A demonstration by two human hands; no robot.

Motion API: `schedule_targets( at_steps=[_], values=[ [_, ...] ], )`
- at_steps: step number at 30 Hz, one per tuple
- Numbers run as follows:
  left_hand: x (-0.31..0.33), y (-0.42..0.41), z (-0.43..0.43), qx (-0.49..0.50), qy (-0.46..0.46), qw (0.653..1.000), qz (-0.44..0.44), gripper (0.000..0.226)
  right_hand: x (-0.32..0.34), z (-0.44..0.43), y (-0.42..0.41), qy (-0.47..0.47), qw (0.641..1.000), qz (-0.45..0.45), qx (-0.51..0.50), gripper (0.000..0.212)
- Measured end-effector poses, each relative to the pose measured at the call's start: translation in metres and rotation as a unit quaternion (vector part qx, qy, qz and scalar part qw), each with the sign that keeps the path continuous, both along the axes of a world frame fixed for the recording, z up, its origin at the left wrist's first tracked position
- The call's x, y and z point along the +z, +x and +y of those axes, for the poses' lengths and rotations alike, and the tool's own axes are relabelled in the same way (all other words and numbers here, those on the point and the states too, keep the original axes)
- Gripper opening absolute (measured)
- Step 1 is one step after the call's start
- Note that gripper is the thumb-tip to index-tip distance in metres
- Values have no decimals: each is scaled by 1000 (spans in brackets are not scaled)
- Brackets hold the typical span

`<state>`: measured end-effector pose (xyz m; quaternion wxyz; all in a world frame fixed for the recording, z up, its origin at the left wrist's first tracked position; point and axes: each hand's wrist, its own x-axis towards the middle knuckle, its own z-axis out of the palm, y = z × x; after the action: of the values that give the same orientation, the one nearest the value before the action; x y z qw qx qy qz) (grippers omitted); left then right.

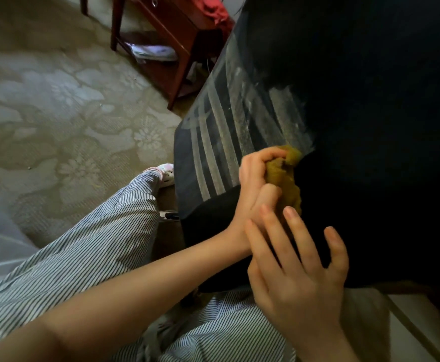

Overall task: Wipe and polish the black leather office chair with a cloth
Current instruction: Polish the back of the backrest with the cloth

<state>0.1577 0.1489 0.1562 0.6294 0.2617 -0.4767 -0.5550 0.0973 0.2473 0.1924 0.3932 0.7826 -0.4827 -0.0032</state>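
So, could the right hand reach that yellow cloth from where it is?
Probably yes: the right hand, open, is right beside the cloth, nothing between; the left hand grips its upper part.

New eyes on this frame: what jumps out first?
The mustard cloth, bunched in the left hand at centre, stands out bright against the black chair. Up and to the left of it, pale dusty streaks band the chair's surface. Below, the right hand has its fingers spread and holds nothing.
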Motion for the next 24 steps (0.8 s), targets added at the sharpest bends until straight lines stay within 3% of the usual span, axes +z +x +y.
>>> schedule_targets(
  at_steps=[5,10,14,17,19,24],
  values=[
    [13,6,-2,139,-66,988,16,43,24,-1,-10,-54,998,-7,-13,36],
    [37,-9,8,93,-156,983,-39,42,42,-4,-13,-116,993,-25,-7,30],
    [47,-24,11,116,-121,982,-87,43,45,-10,-16,-138,989,-48,-21,29],
    [42,-37,7,231,-154,950,-143,37,44,-15,-23,-143,989,-24,-39,25],
    [35,-45,1,282,-180,931,-145,33,42,-17,-25,-148,988,-8,-46,24],
    [13,-50,-6,278,-166,938,-125,31,34,-25,-25,-136,988,5,-74,29]
  ],
)
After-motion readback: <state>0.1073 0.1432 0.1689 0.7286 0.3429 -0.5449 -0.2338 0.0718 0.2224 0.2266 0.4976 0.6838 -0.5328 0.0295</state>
